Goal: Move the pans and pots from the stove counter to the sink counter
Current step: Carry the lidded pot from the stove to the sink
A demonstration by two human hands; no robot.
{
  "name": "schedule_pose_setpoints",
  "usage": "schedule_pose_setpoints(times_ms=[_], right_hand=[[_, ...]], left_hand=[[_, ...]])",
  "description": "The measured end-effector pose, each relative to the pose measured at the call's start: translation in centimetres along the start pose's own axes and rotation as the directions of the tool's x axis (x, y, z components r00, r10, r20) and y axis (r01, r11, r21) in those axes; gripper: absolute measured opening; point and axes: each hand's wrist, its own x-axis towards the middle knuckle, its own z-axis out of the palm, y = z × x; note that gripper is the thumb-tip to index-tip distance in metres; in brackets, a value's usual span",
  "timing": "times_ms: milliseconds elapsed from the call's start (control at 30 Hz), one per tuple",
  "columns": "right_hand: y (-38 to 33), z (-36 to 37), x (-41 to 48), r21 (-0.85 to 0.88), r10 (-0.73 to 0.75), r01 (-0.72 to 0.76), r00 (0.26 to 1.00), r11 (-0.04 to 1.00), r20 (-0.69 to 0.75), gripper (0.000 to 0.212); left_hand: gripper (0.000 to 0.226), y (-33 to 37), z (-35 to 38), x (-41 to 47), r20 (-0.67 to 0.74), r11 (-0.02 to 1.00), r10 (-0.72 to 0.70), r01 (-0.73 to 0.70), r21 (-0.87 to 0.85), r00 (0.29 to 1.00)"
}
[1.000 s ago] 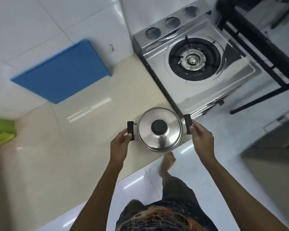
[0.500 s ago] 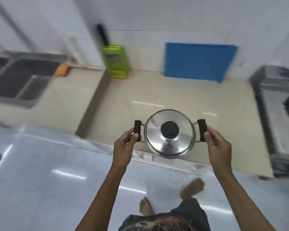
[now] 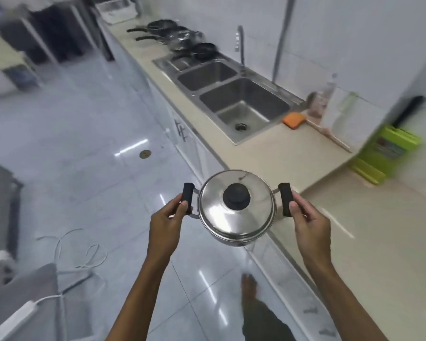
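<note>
pot [image 3: 236, 210]: lidded, held between both hands, near the sink [image 3: 244, 107]
left hand [image 3: 166, 221]: grasping left handle
right hand [image 3: 310, 223]: grasping right handle

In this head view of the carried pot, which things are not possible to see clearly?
- Contents of the pot: hidden by its lid.
- Number of pans beyond the sink: far, blurred, overlapping.
- Bottles near the orange sponge: motion blur.
- Stove: outside the frame.

a lidded steel pot [image 3: 236, 207] with black side handles, level in midair; dark pans [image 3: 182, 38] beyond the sink.
</note>
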Motion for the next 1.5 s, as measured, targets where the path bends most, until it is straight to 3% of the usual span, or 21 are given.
schedule_pose_setpoints(times_ms=[300, 700, 1000, 1267, 1500], right_hand=[[-3.7, 17.9, 16.3, 0.002, -0.062, 0.064, 0.965, 0.998, 0.256, 0.034], [-8.9, 40.8, 39.4, 0.039, -0.089, 0.080, 0.934, 0.996, 0.347, 0.033], [-11.4, 59.8, 55.5, 0.072, -0.034, 0.015, 0.960, 0.997, 0.279, 0.030], [-14.8, 74.3, 70.1, 0.016, -0.039, 0.037, 0.985, 0.999, 0.169, 0.034], [-14.2, 86.0, 83.0, 0.051, 0.051, -0.054, 0.997, 0.997, 0.062, 0.032]], left_hand=[[0.023, 0.0, -4.9, 16.7, -0.213, 0.994, -0.112, 0.105, -0.041, 0.971], [0.021, 3.0, -9.5, 44.5, -0.341, 0.985, -0.160, 0.128, -0.113, 0.926], [0.025, 2.0, -13.9, 71.1, -0.282, 0.983, -0.161, 0.128, -0.130, 0.946], [0.022, 5.3, -17.4, 96.1, -0.175, 0.997, -0.075, 0.072, -0.024, 0.982], [0.030, 5.0, -17.1, 116.7, -0.046, 0.999, -0.034, 0.036, 0.036, 0.998]])
